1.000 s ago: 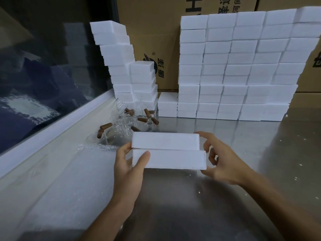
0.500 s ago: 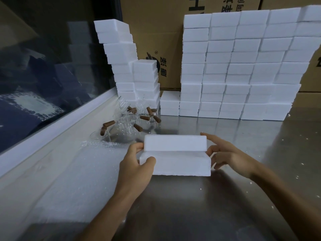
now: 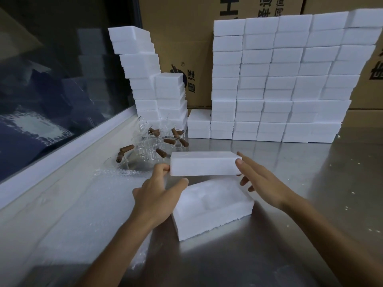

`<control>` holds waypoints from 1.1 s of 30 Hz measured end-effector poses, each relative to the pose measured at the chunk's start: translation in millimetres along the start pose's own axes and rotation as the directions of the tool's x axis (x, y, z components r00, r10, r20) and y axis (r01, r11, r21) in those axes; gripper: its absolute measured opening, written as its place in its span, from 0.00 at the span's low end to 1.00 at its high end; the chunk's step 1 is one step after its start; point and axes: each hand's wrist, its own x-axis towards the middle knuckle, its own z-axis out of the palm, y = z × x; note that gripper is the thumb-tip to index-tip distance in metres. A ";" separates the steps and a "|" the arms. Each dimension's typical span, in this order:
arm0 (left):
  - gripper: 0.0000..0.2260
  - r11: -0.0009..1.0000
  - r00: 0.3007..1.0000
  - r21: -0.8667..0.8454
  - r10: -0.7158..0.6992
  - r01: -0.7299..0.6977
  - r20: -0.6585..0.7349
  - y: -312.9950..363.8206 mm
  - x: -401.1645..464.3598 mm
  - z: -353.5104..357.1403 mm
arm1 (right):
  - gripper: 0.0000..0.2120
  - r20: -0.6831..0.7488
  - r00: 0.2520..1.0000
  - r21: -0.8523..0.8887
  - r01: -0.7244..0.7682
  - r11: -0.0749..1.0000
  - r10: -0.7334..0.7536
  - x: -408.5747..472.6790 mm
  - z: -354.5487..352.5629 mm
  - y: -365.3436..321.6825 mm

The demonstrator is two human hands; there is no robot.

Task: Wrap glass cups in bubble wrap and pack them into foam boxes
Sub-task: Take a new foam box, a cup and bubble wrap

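Head view, looking down on a steel table (image 3: 290, 255): a foam box has been parted into two halves. Its lid (image 3: 204, 163) is held up in the air, level, between both hands, while its base (image 3: 213, 212) lies on the table just below and nearer, moulded hollows facing up and nothing in them. The left hand (image 3: 157, 195) pinches the lid's left end between curled fingers and thumb; the right hand (image 3: 259, 183) holds the right end with the thumb on the near face and the fingers behind, apart from the base. The glass cups (image 3: 153, 141), with brown cork-like handles, stand in a cluster well behind and to the left, beside a sheet of bubble wrap (image 3: 68, 214) spread over the table's left side. Walls of stacked foam boxes (image 3: 279, 79) line the back, in front of cardboard cartons (image 3: 186, 38). The step in hand looks like opening the box, so the lid should be set down close by, inner face up if possible, clear of both the cups and the wrap. Foam crumbles; light, even pressure at the ends will avoid snapped corners. No cup is yet wrapped, so the packing appears barely begun.
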 end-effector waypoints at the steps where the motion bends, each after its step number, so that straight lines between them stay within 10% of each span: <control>1: 0.19 1.000 1.000 0.018 0.009 -0.009 -0.016 -0.4 2.3 0.8 | 0.41 -0.009 1.000 0.011 0.008 1.000 -0.008 0.2 2.2 -0.3; 6: 0.20 0.995 0.993 0.063 0.077 -0.072 -0.085 -6.6 8.7 3.8 | 0.20 -0.074 0.995 0.063 0.073 0.995 -0.068 1.8 11.9 0.3; 17: 0.25 0.851 0.988 0.511 0.151 -0.121 -0.016 -16.8 15.8 17.0 | 0.22 0.012 0.995 0.058 -0.100 0.993 0.100 14.8 33.7 -2.7; 33: 0.21 0.983 0.981 0.092 0.147 -0.160 0.128 -37.0 59.5 -1.4 | 0.15 -0.358 0.914 0.068 -0.180 0.981 0.193 13.7 54.4 5.6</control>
